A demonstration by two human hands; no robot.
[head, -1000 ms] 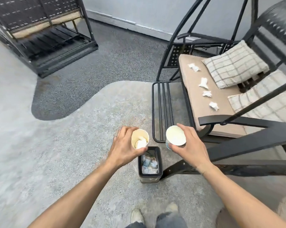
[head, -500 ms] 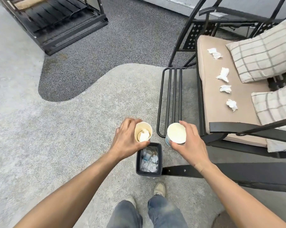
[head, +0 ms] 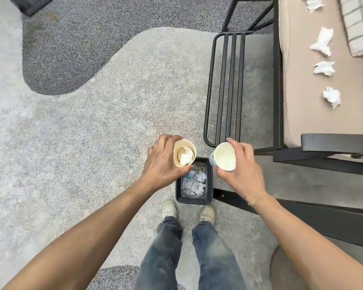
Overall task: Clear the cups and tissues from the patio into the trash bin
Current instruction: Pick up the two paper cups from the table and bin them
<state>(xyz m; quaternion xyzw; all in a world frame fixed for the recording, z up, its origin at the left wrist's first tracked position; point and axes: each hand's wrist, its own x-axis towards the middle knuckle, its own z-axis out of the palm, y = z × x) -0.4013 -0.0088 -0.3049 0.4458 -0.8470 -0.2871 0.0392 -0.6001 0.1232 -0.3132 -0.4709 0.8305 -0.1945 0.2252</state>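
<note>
Left hand (head: 162, 164) grips paper cup (head: 184, 152); right hand (head: 240, 170) grips empty cup (head: 224, 156) above bin (head: 194, 200).

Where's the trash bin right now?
The trash bin stands on the floor just ahead of the shoes, below and between the two held cups.

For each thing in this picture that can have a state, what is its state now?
Left hand: closed around the left cup.
Left cup: held upright, a tissue inside.
Right hand: closed around the right cup.
Right cup: held, tilted, looks empty.
Trash bin: open, partly filled with crumpled tissues.
Tissues on the seat cushion: crumpled, not yet collected.
</note>
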